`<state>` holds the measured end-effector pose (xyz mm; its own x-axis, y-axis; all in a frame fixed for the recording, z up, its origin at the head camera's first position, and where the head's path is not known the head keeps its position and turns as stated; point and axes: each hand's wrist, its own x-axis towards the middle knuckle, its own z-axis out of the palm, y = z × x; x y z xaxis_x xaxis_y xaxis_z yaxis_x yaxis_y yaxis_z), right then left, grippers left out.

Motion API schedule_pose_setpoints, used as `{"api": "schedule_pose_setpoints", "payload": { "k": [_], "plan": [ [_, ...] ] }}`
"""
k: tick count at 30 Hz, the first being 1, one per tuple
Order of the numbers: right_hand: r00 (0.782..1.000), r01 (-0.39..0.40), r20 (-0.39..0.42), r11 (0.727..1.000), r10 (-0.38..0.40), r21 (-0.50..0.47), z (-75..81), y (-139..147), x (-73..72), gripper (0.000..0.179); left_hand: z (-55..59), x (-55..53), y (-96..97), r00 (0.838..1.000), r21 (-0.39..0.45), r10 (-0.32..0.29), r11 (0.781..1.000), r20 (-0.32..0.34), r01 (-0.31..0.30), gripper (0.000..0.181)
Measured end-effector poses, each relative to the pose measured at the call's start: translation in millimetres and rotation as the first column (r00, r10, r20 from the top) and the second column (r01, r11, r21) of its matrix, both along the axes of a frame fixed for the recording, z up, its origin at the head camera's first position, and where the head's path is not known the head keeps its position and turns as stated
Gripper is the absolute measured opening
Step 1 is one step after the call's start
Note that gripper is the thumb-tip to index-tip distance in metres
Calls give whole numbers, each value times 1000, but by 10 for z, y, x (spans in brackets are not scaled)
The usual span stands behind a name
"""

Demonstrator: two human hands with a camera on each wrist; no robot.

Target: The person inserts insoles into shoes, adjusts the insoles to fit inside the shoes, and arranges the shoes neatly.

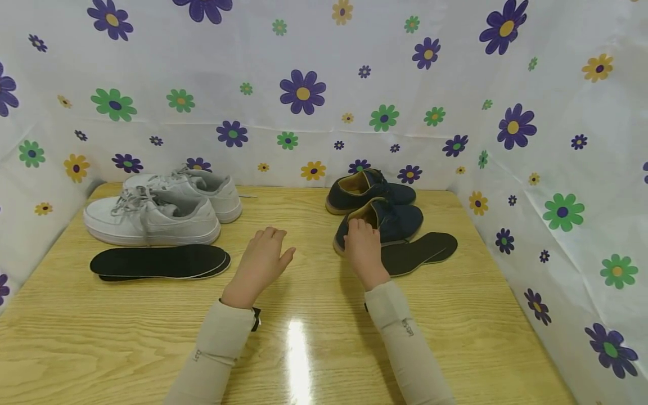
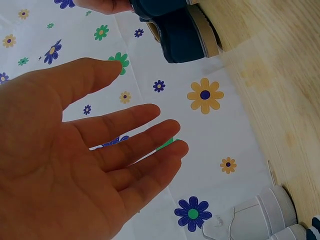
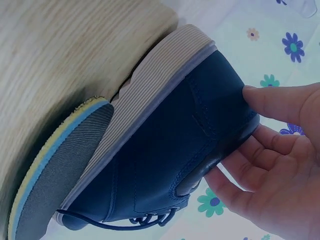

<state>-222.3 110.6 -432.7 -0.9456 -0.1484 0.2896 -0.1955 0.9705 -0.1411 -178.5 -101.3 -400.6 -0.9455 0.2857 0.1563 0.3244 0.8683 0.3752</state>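
My right hand [image 1: 363,250] grips the heel of the nearer navy lace-up shoe [image 1: 403,223]. In the right wrist view, the thumb lies against the back of that shoe [image 3: 165,135] and the fingers reach over its collar. A dark insole [image 3: 75,150] with a yellow and blue edge leans along the sole there. The second navy shoe [image 1: 402,193] stands just behind. My left hand [image 1: 259,267] hovers over the wooden table between the two pairs of shoes. Its fingers are spread and loosely bent, with nothing in the palm [image 2: 55,170].
Two white sneakers [image 1: 152,228] stand at the left, toes pointing left. A stack of black insoles [image 1: 159,261] lies in front of them. Beside the navy shoes, dark insoles [image 1: 417,252] overlap. Flower-print cloth [image 1: 304,45] walls the table [image 1: 283,354] at the back and sides.
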Motion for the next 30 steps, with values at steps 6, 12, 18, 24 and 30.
{"api": "schedule_pose_setpoints", "payload": {
  "k": [6,12,18,24,30],
  "plan": [
    [999,-31,-29,999,31,5,-36,-15,49,24,2,5,-2,1000,7,-2,1000,4,2,45],
    [997,-66,-43,998,66,5,-10,-46,139,25,-1,-3,3,1000,6,-3,1000,1,3,45],
    [994,-104,-18,995,104,-12,6,-69,226,28,3,-1,15,1000,4,-1,1000,-8,1,45],
    [990,-134,-49,991,133,-15,8,-72,304,27,7,0,29,1000,2,-4,1000,-4,4,45],
    [987,-157,-40,988,156,1,-15,-78,359,24,10,4,41,1000,-9,-9,1000,5,9,45]
  ]
}}
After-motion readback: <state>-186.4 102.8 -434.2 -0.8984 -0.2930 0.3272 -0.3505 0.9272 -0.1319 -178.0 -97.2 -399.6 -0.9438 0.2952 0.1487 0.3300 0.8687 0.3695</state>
